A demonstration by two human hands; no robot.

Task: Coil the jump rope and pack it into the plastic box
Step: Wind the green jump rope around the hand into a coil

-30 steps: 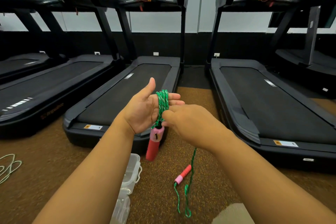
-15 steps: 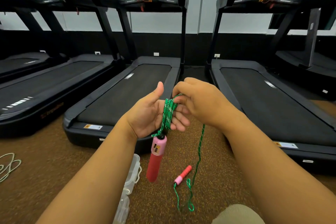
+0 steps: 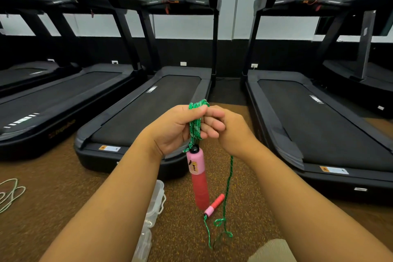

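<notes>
My left hand (image 3: 170, 130) is closed around a bundle of green jump rope (image 3: 194, 125) wound over its fingers. A pink and red handle (image 3: 197, 178) hangs straight down from that bundle. My right hand (image 3: 231, 130) presses against the left one from the right and pinches the rope; a loose strand (image 3: 228, 178) drops from it to the floor. The second pink and red handle (image 3: 214, 204) lies on the carpet, with slack rope curled beside it. The clear plastic box (image 3: 156, 202) sits on the floor under my left forearm, partly hidden.
Black treadmills (image 3: 148, 112) stand in a row ahead, their rear ends close to my hands. A white cord (image 3: 9, 193) lies on the brown carpet at the left edge. My knee (image 3: 270, 251) shows at the bottom.
My left thumb has folded down over the rope bundle. My right hand has come down from the top of the bundle to its right side, taking up more rope.
</notes>
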